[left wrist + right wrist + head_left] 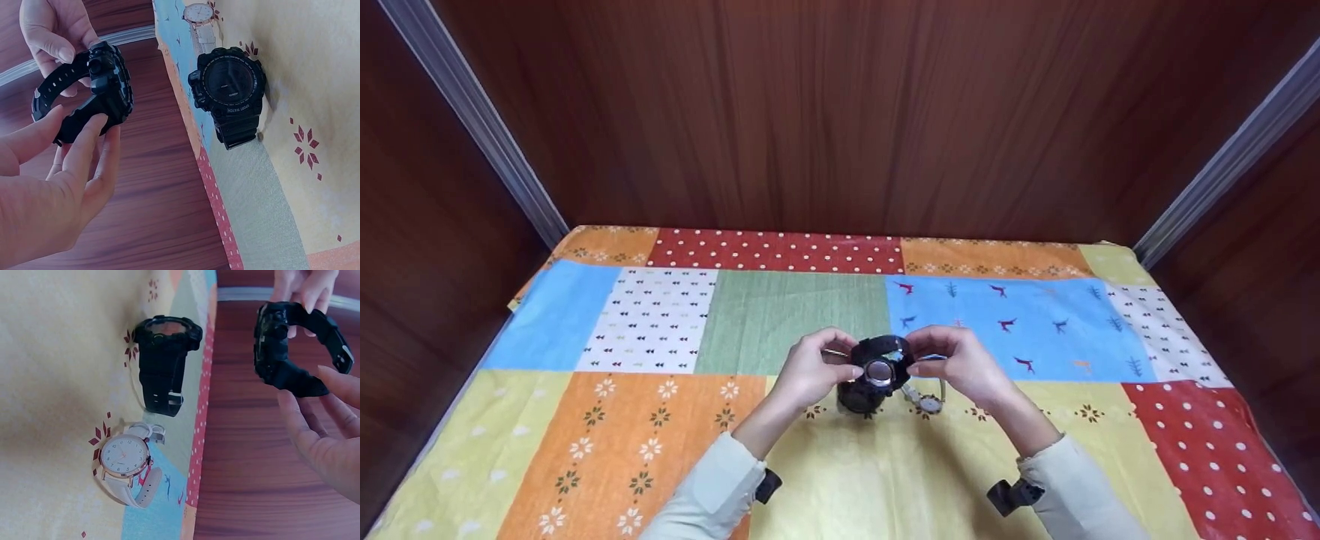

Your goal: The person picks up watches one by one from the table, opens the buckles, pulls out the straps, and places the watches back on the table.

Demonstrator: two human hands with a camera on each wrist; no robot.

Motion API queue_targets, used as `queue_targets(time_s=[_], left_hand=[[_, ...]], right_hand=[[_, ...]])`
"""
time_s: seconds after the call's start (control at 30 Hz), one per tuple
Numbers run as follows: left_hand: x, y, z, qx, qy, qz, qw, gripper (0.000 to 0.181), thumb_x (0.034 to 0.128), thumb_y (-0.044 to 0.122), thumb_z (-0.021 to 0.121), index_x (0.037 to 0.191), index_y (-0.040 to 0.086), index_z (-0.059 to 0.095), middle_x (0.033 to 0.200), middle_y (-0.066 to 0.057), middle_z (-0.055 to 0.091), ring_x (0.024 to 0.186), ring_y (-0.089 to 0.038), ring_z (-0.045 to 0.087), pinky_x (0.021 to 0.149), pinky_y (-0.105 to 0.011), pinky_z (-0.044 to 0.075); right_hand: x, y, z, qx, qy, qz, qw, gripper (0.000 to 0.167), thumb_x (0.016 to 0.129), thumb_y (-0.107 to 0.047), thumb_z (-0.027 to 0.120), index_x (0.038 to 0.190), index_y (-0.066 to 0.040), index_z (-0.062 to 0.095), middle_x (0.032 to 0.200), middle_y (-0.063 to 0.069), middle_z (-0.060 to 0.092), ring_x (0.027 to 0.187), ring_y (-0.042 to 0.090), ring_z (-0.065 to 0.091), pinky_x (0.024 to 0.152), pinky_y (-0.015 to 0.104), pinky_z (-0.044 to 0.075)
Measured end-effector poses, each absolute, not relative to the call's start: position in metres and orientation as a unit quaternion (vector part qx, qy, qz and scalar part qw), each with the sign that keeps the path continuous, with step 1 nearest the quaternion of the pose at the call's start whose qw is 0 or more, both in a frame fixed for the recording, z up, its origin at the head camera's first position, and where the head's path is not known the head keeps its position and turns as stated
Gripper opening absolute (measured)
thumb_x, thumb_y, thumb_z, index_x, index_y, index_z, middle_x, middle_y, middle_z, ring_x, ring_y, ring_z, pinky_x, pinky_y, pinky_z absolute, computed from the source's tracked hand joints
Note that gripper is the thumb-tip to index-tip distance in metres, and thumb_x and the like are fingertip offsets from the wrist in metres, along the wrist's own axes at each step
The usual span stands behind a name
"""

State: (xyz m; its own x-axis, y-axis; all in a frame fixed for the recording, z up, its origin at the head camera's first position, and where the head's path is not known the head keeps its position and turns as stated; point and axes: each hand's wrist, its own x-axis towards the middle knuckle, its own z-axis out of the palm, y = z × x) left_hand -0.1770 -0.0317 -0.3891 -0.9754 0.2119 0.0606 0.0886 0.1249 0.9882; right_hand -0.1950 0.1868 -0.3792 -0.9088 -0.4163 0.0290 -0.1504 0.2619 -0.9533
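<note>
A black sports watch (879, 373) hangs in the air above the table, its strap curved and the two ends apart. My left hand (812, 369) pinches one strap end between thumb and fingers. On the other side my right hand (962, 364) pinches the opposite strap part in the same way. Below it, a second black sports watch (230, 84) rests on the cloth with its round face up. Beside that one lies a wristwatch with a white dial and pale strap (125, 454), its strap unfastened.
A patchwork-print tablecloth (660, 442) covers the table. Dark wood-grain panels (810, 112) rise behind it and at both sides, with grey metal strips at the corners. A small black camera (1016, 496) is worn at the right wrist.
</note>
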Motion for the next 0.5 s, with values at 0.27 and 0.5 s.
queue_targets(time_s=[0.27,0.5], left_hand=[[-0.1768,-0.0319,-0.3865,0.102,0.767,0.633,0.033,0.024,0.0741,-0.011,0.065,0.097,-0.005,0.061,0.094,-0.014,0.063,0.090,-0.028,0.061,0.078,-0.032,0.050],[-0.1764,-0.0312,-0.3846,0.097,0.791,0.603,0.020,0.024,0.0738,-0.010,0.066,0.096,-0.002,0.063,0.092,-0.009,0.064,0.091,-0.024,0.060,0.085,-0.037,0.045]], right_hand=[[-0.1946,0.1847,-0.3821,-0.178,0.793,-0.574,0.098,0.028,0.072,0.008,0.069,0.098,0.008,0.062,0.091,0.018,0.065,0.088,0.028,0.062,0.078,0.030,0.050],[-0.1947,0.1834,-0.3793,-0.180,0.811,-0.548,0.101,0.027,0.073,0.002,0.071,0.099,0.006,0.063,0.092,0.015,0.065,0.089,0.025,0.061,0.078,0.028,0.049]])
